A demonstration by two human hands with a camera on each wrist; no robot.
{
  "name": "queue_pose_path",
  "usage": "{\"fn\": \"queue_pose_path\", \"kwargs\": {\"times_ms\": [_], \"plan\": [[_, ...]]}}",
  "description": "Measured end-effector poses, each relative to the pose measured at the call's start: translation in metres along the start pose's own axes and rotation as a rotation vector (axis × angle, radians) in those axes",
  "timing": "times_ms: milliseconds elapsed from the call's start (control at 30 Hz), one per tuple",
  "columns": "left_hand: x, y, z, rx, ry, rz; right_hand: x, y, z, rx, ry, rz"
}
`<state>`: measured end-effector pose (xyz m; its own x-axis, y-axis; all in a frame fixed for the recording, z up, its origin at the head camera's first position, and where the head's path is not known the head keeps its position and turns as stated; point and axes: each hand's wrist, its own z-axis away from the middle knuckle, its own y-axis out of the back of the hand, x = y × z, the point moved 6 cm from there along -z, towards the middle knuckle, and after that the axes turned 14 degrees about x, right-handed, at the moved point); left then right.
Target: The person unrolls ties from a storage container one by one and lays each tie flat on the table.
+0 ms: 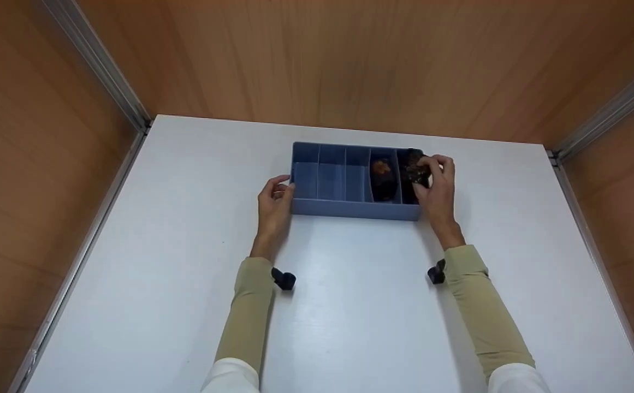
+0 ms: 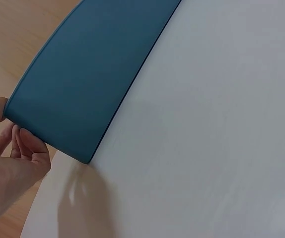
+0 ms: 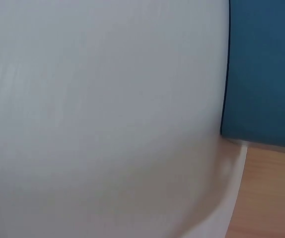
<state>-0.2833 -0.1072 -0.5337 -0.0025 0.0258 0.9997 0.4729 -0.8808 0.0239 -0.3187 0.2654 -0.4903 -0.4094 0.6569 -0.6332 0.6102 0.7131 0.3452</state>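
A blue divided box (image 1: 355, 208) stands near the back of the white table, its compartments side by side. My left hand (image 1: 274, 210) is at the box's left end. In the left wrist view its thumb meets the rim, and its curled fingers (image 2: 33, 146) touch the end wall. My right hand (image 1: 438, 188) pinches a dark bundle with gold patterning (image 1: 416, 170), perhaps cloth, at the rightmost compartment. Its lower part is hidden. One compartment to the left lies a dark bundle with an orange flower (image 1: 383, 183). The right wrist view shows barely any of the hand.
Wooden panels rise behind the white table (image 1: 185, 262) and at both sides, with metal rails (image 1: 112, 82) along the joins. A small black camera (image 1: 284, 279) sits at the left wrist, another black camera (image 1: 437, 272) at the right.
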Motion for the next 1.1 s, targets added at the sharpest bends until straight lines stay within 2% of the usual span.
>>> {"fn": "queue_pose_path", "kwargs": {"times_ms": [267,467,600,767,933,1100], "plan": [[0.003,-0.004,0.004,0.005,0.006,-0.008,0.012,0.007,0.001,0.102,-0.154,-0.185],[0.004,-0.012,0.005,0.002,0.008,-0.004,0.018,0.015,-0.003,0.167,-0.244,-0.233],[0.003,-0.017,0.007,0.014,0.015,0.001,0.008,0.025,-0.002,0.183,-0.318,-0.251],[0.002,-0.022,0.009,-0.002,0.002,0.001,-0.007,0.041,-0.003,0.200,-0.394,-0.292],[0.003,-0.023,0.010,-0.005,-0.008,0.008,-0.008,0.049,0.000,0.200,-0.433,-0.364],[0.001,-0.023,0.010,0.000,0.002,0.025,-0.009,0.051,0.003,0.182,-0.446,-0.393]]}}
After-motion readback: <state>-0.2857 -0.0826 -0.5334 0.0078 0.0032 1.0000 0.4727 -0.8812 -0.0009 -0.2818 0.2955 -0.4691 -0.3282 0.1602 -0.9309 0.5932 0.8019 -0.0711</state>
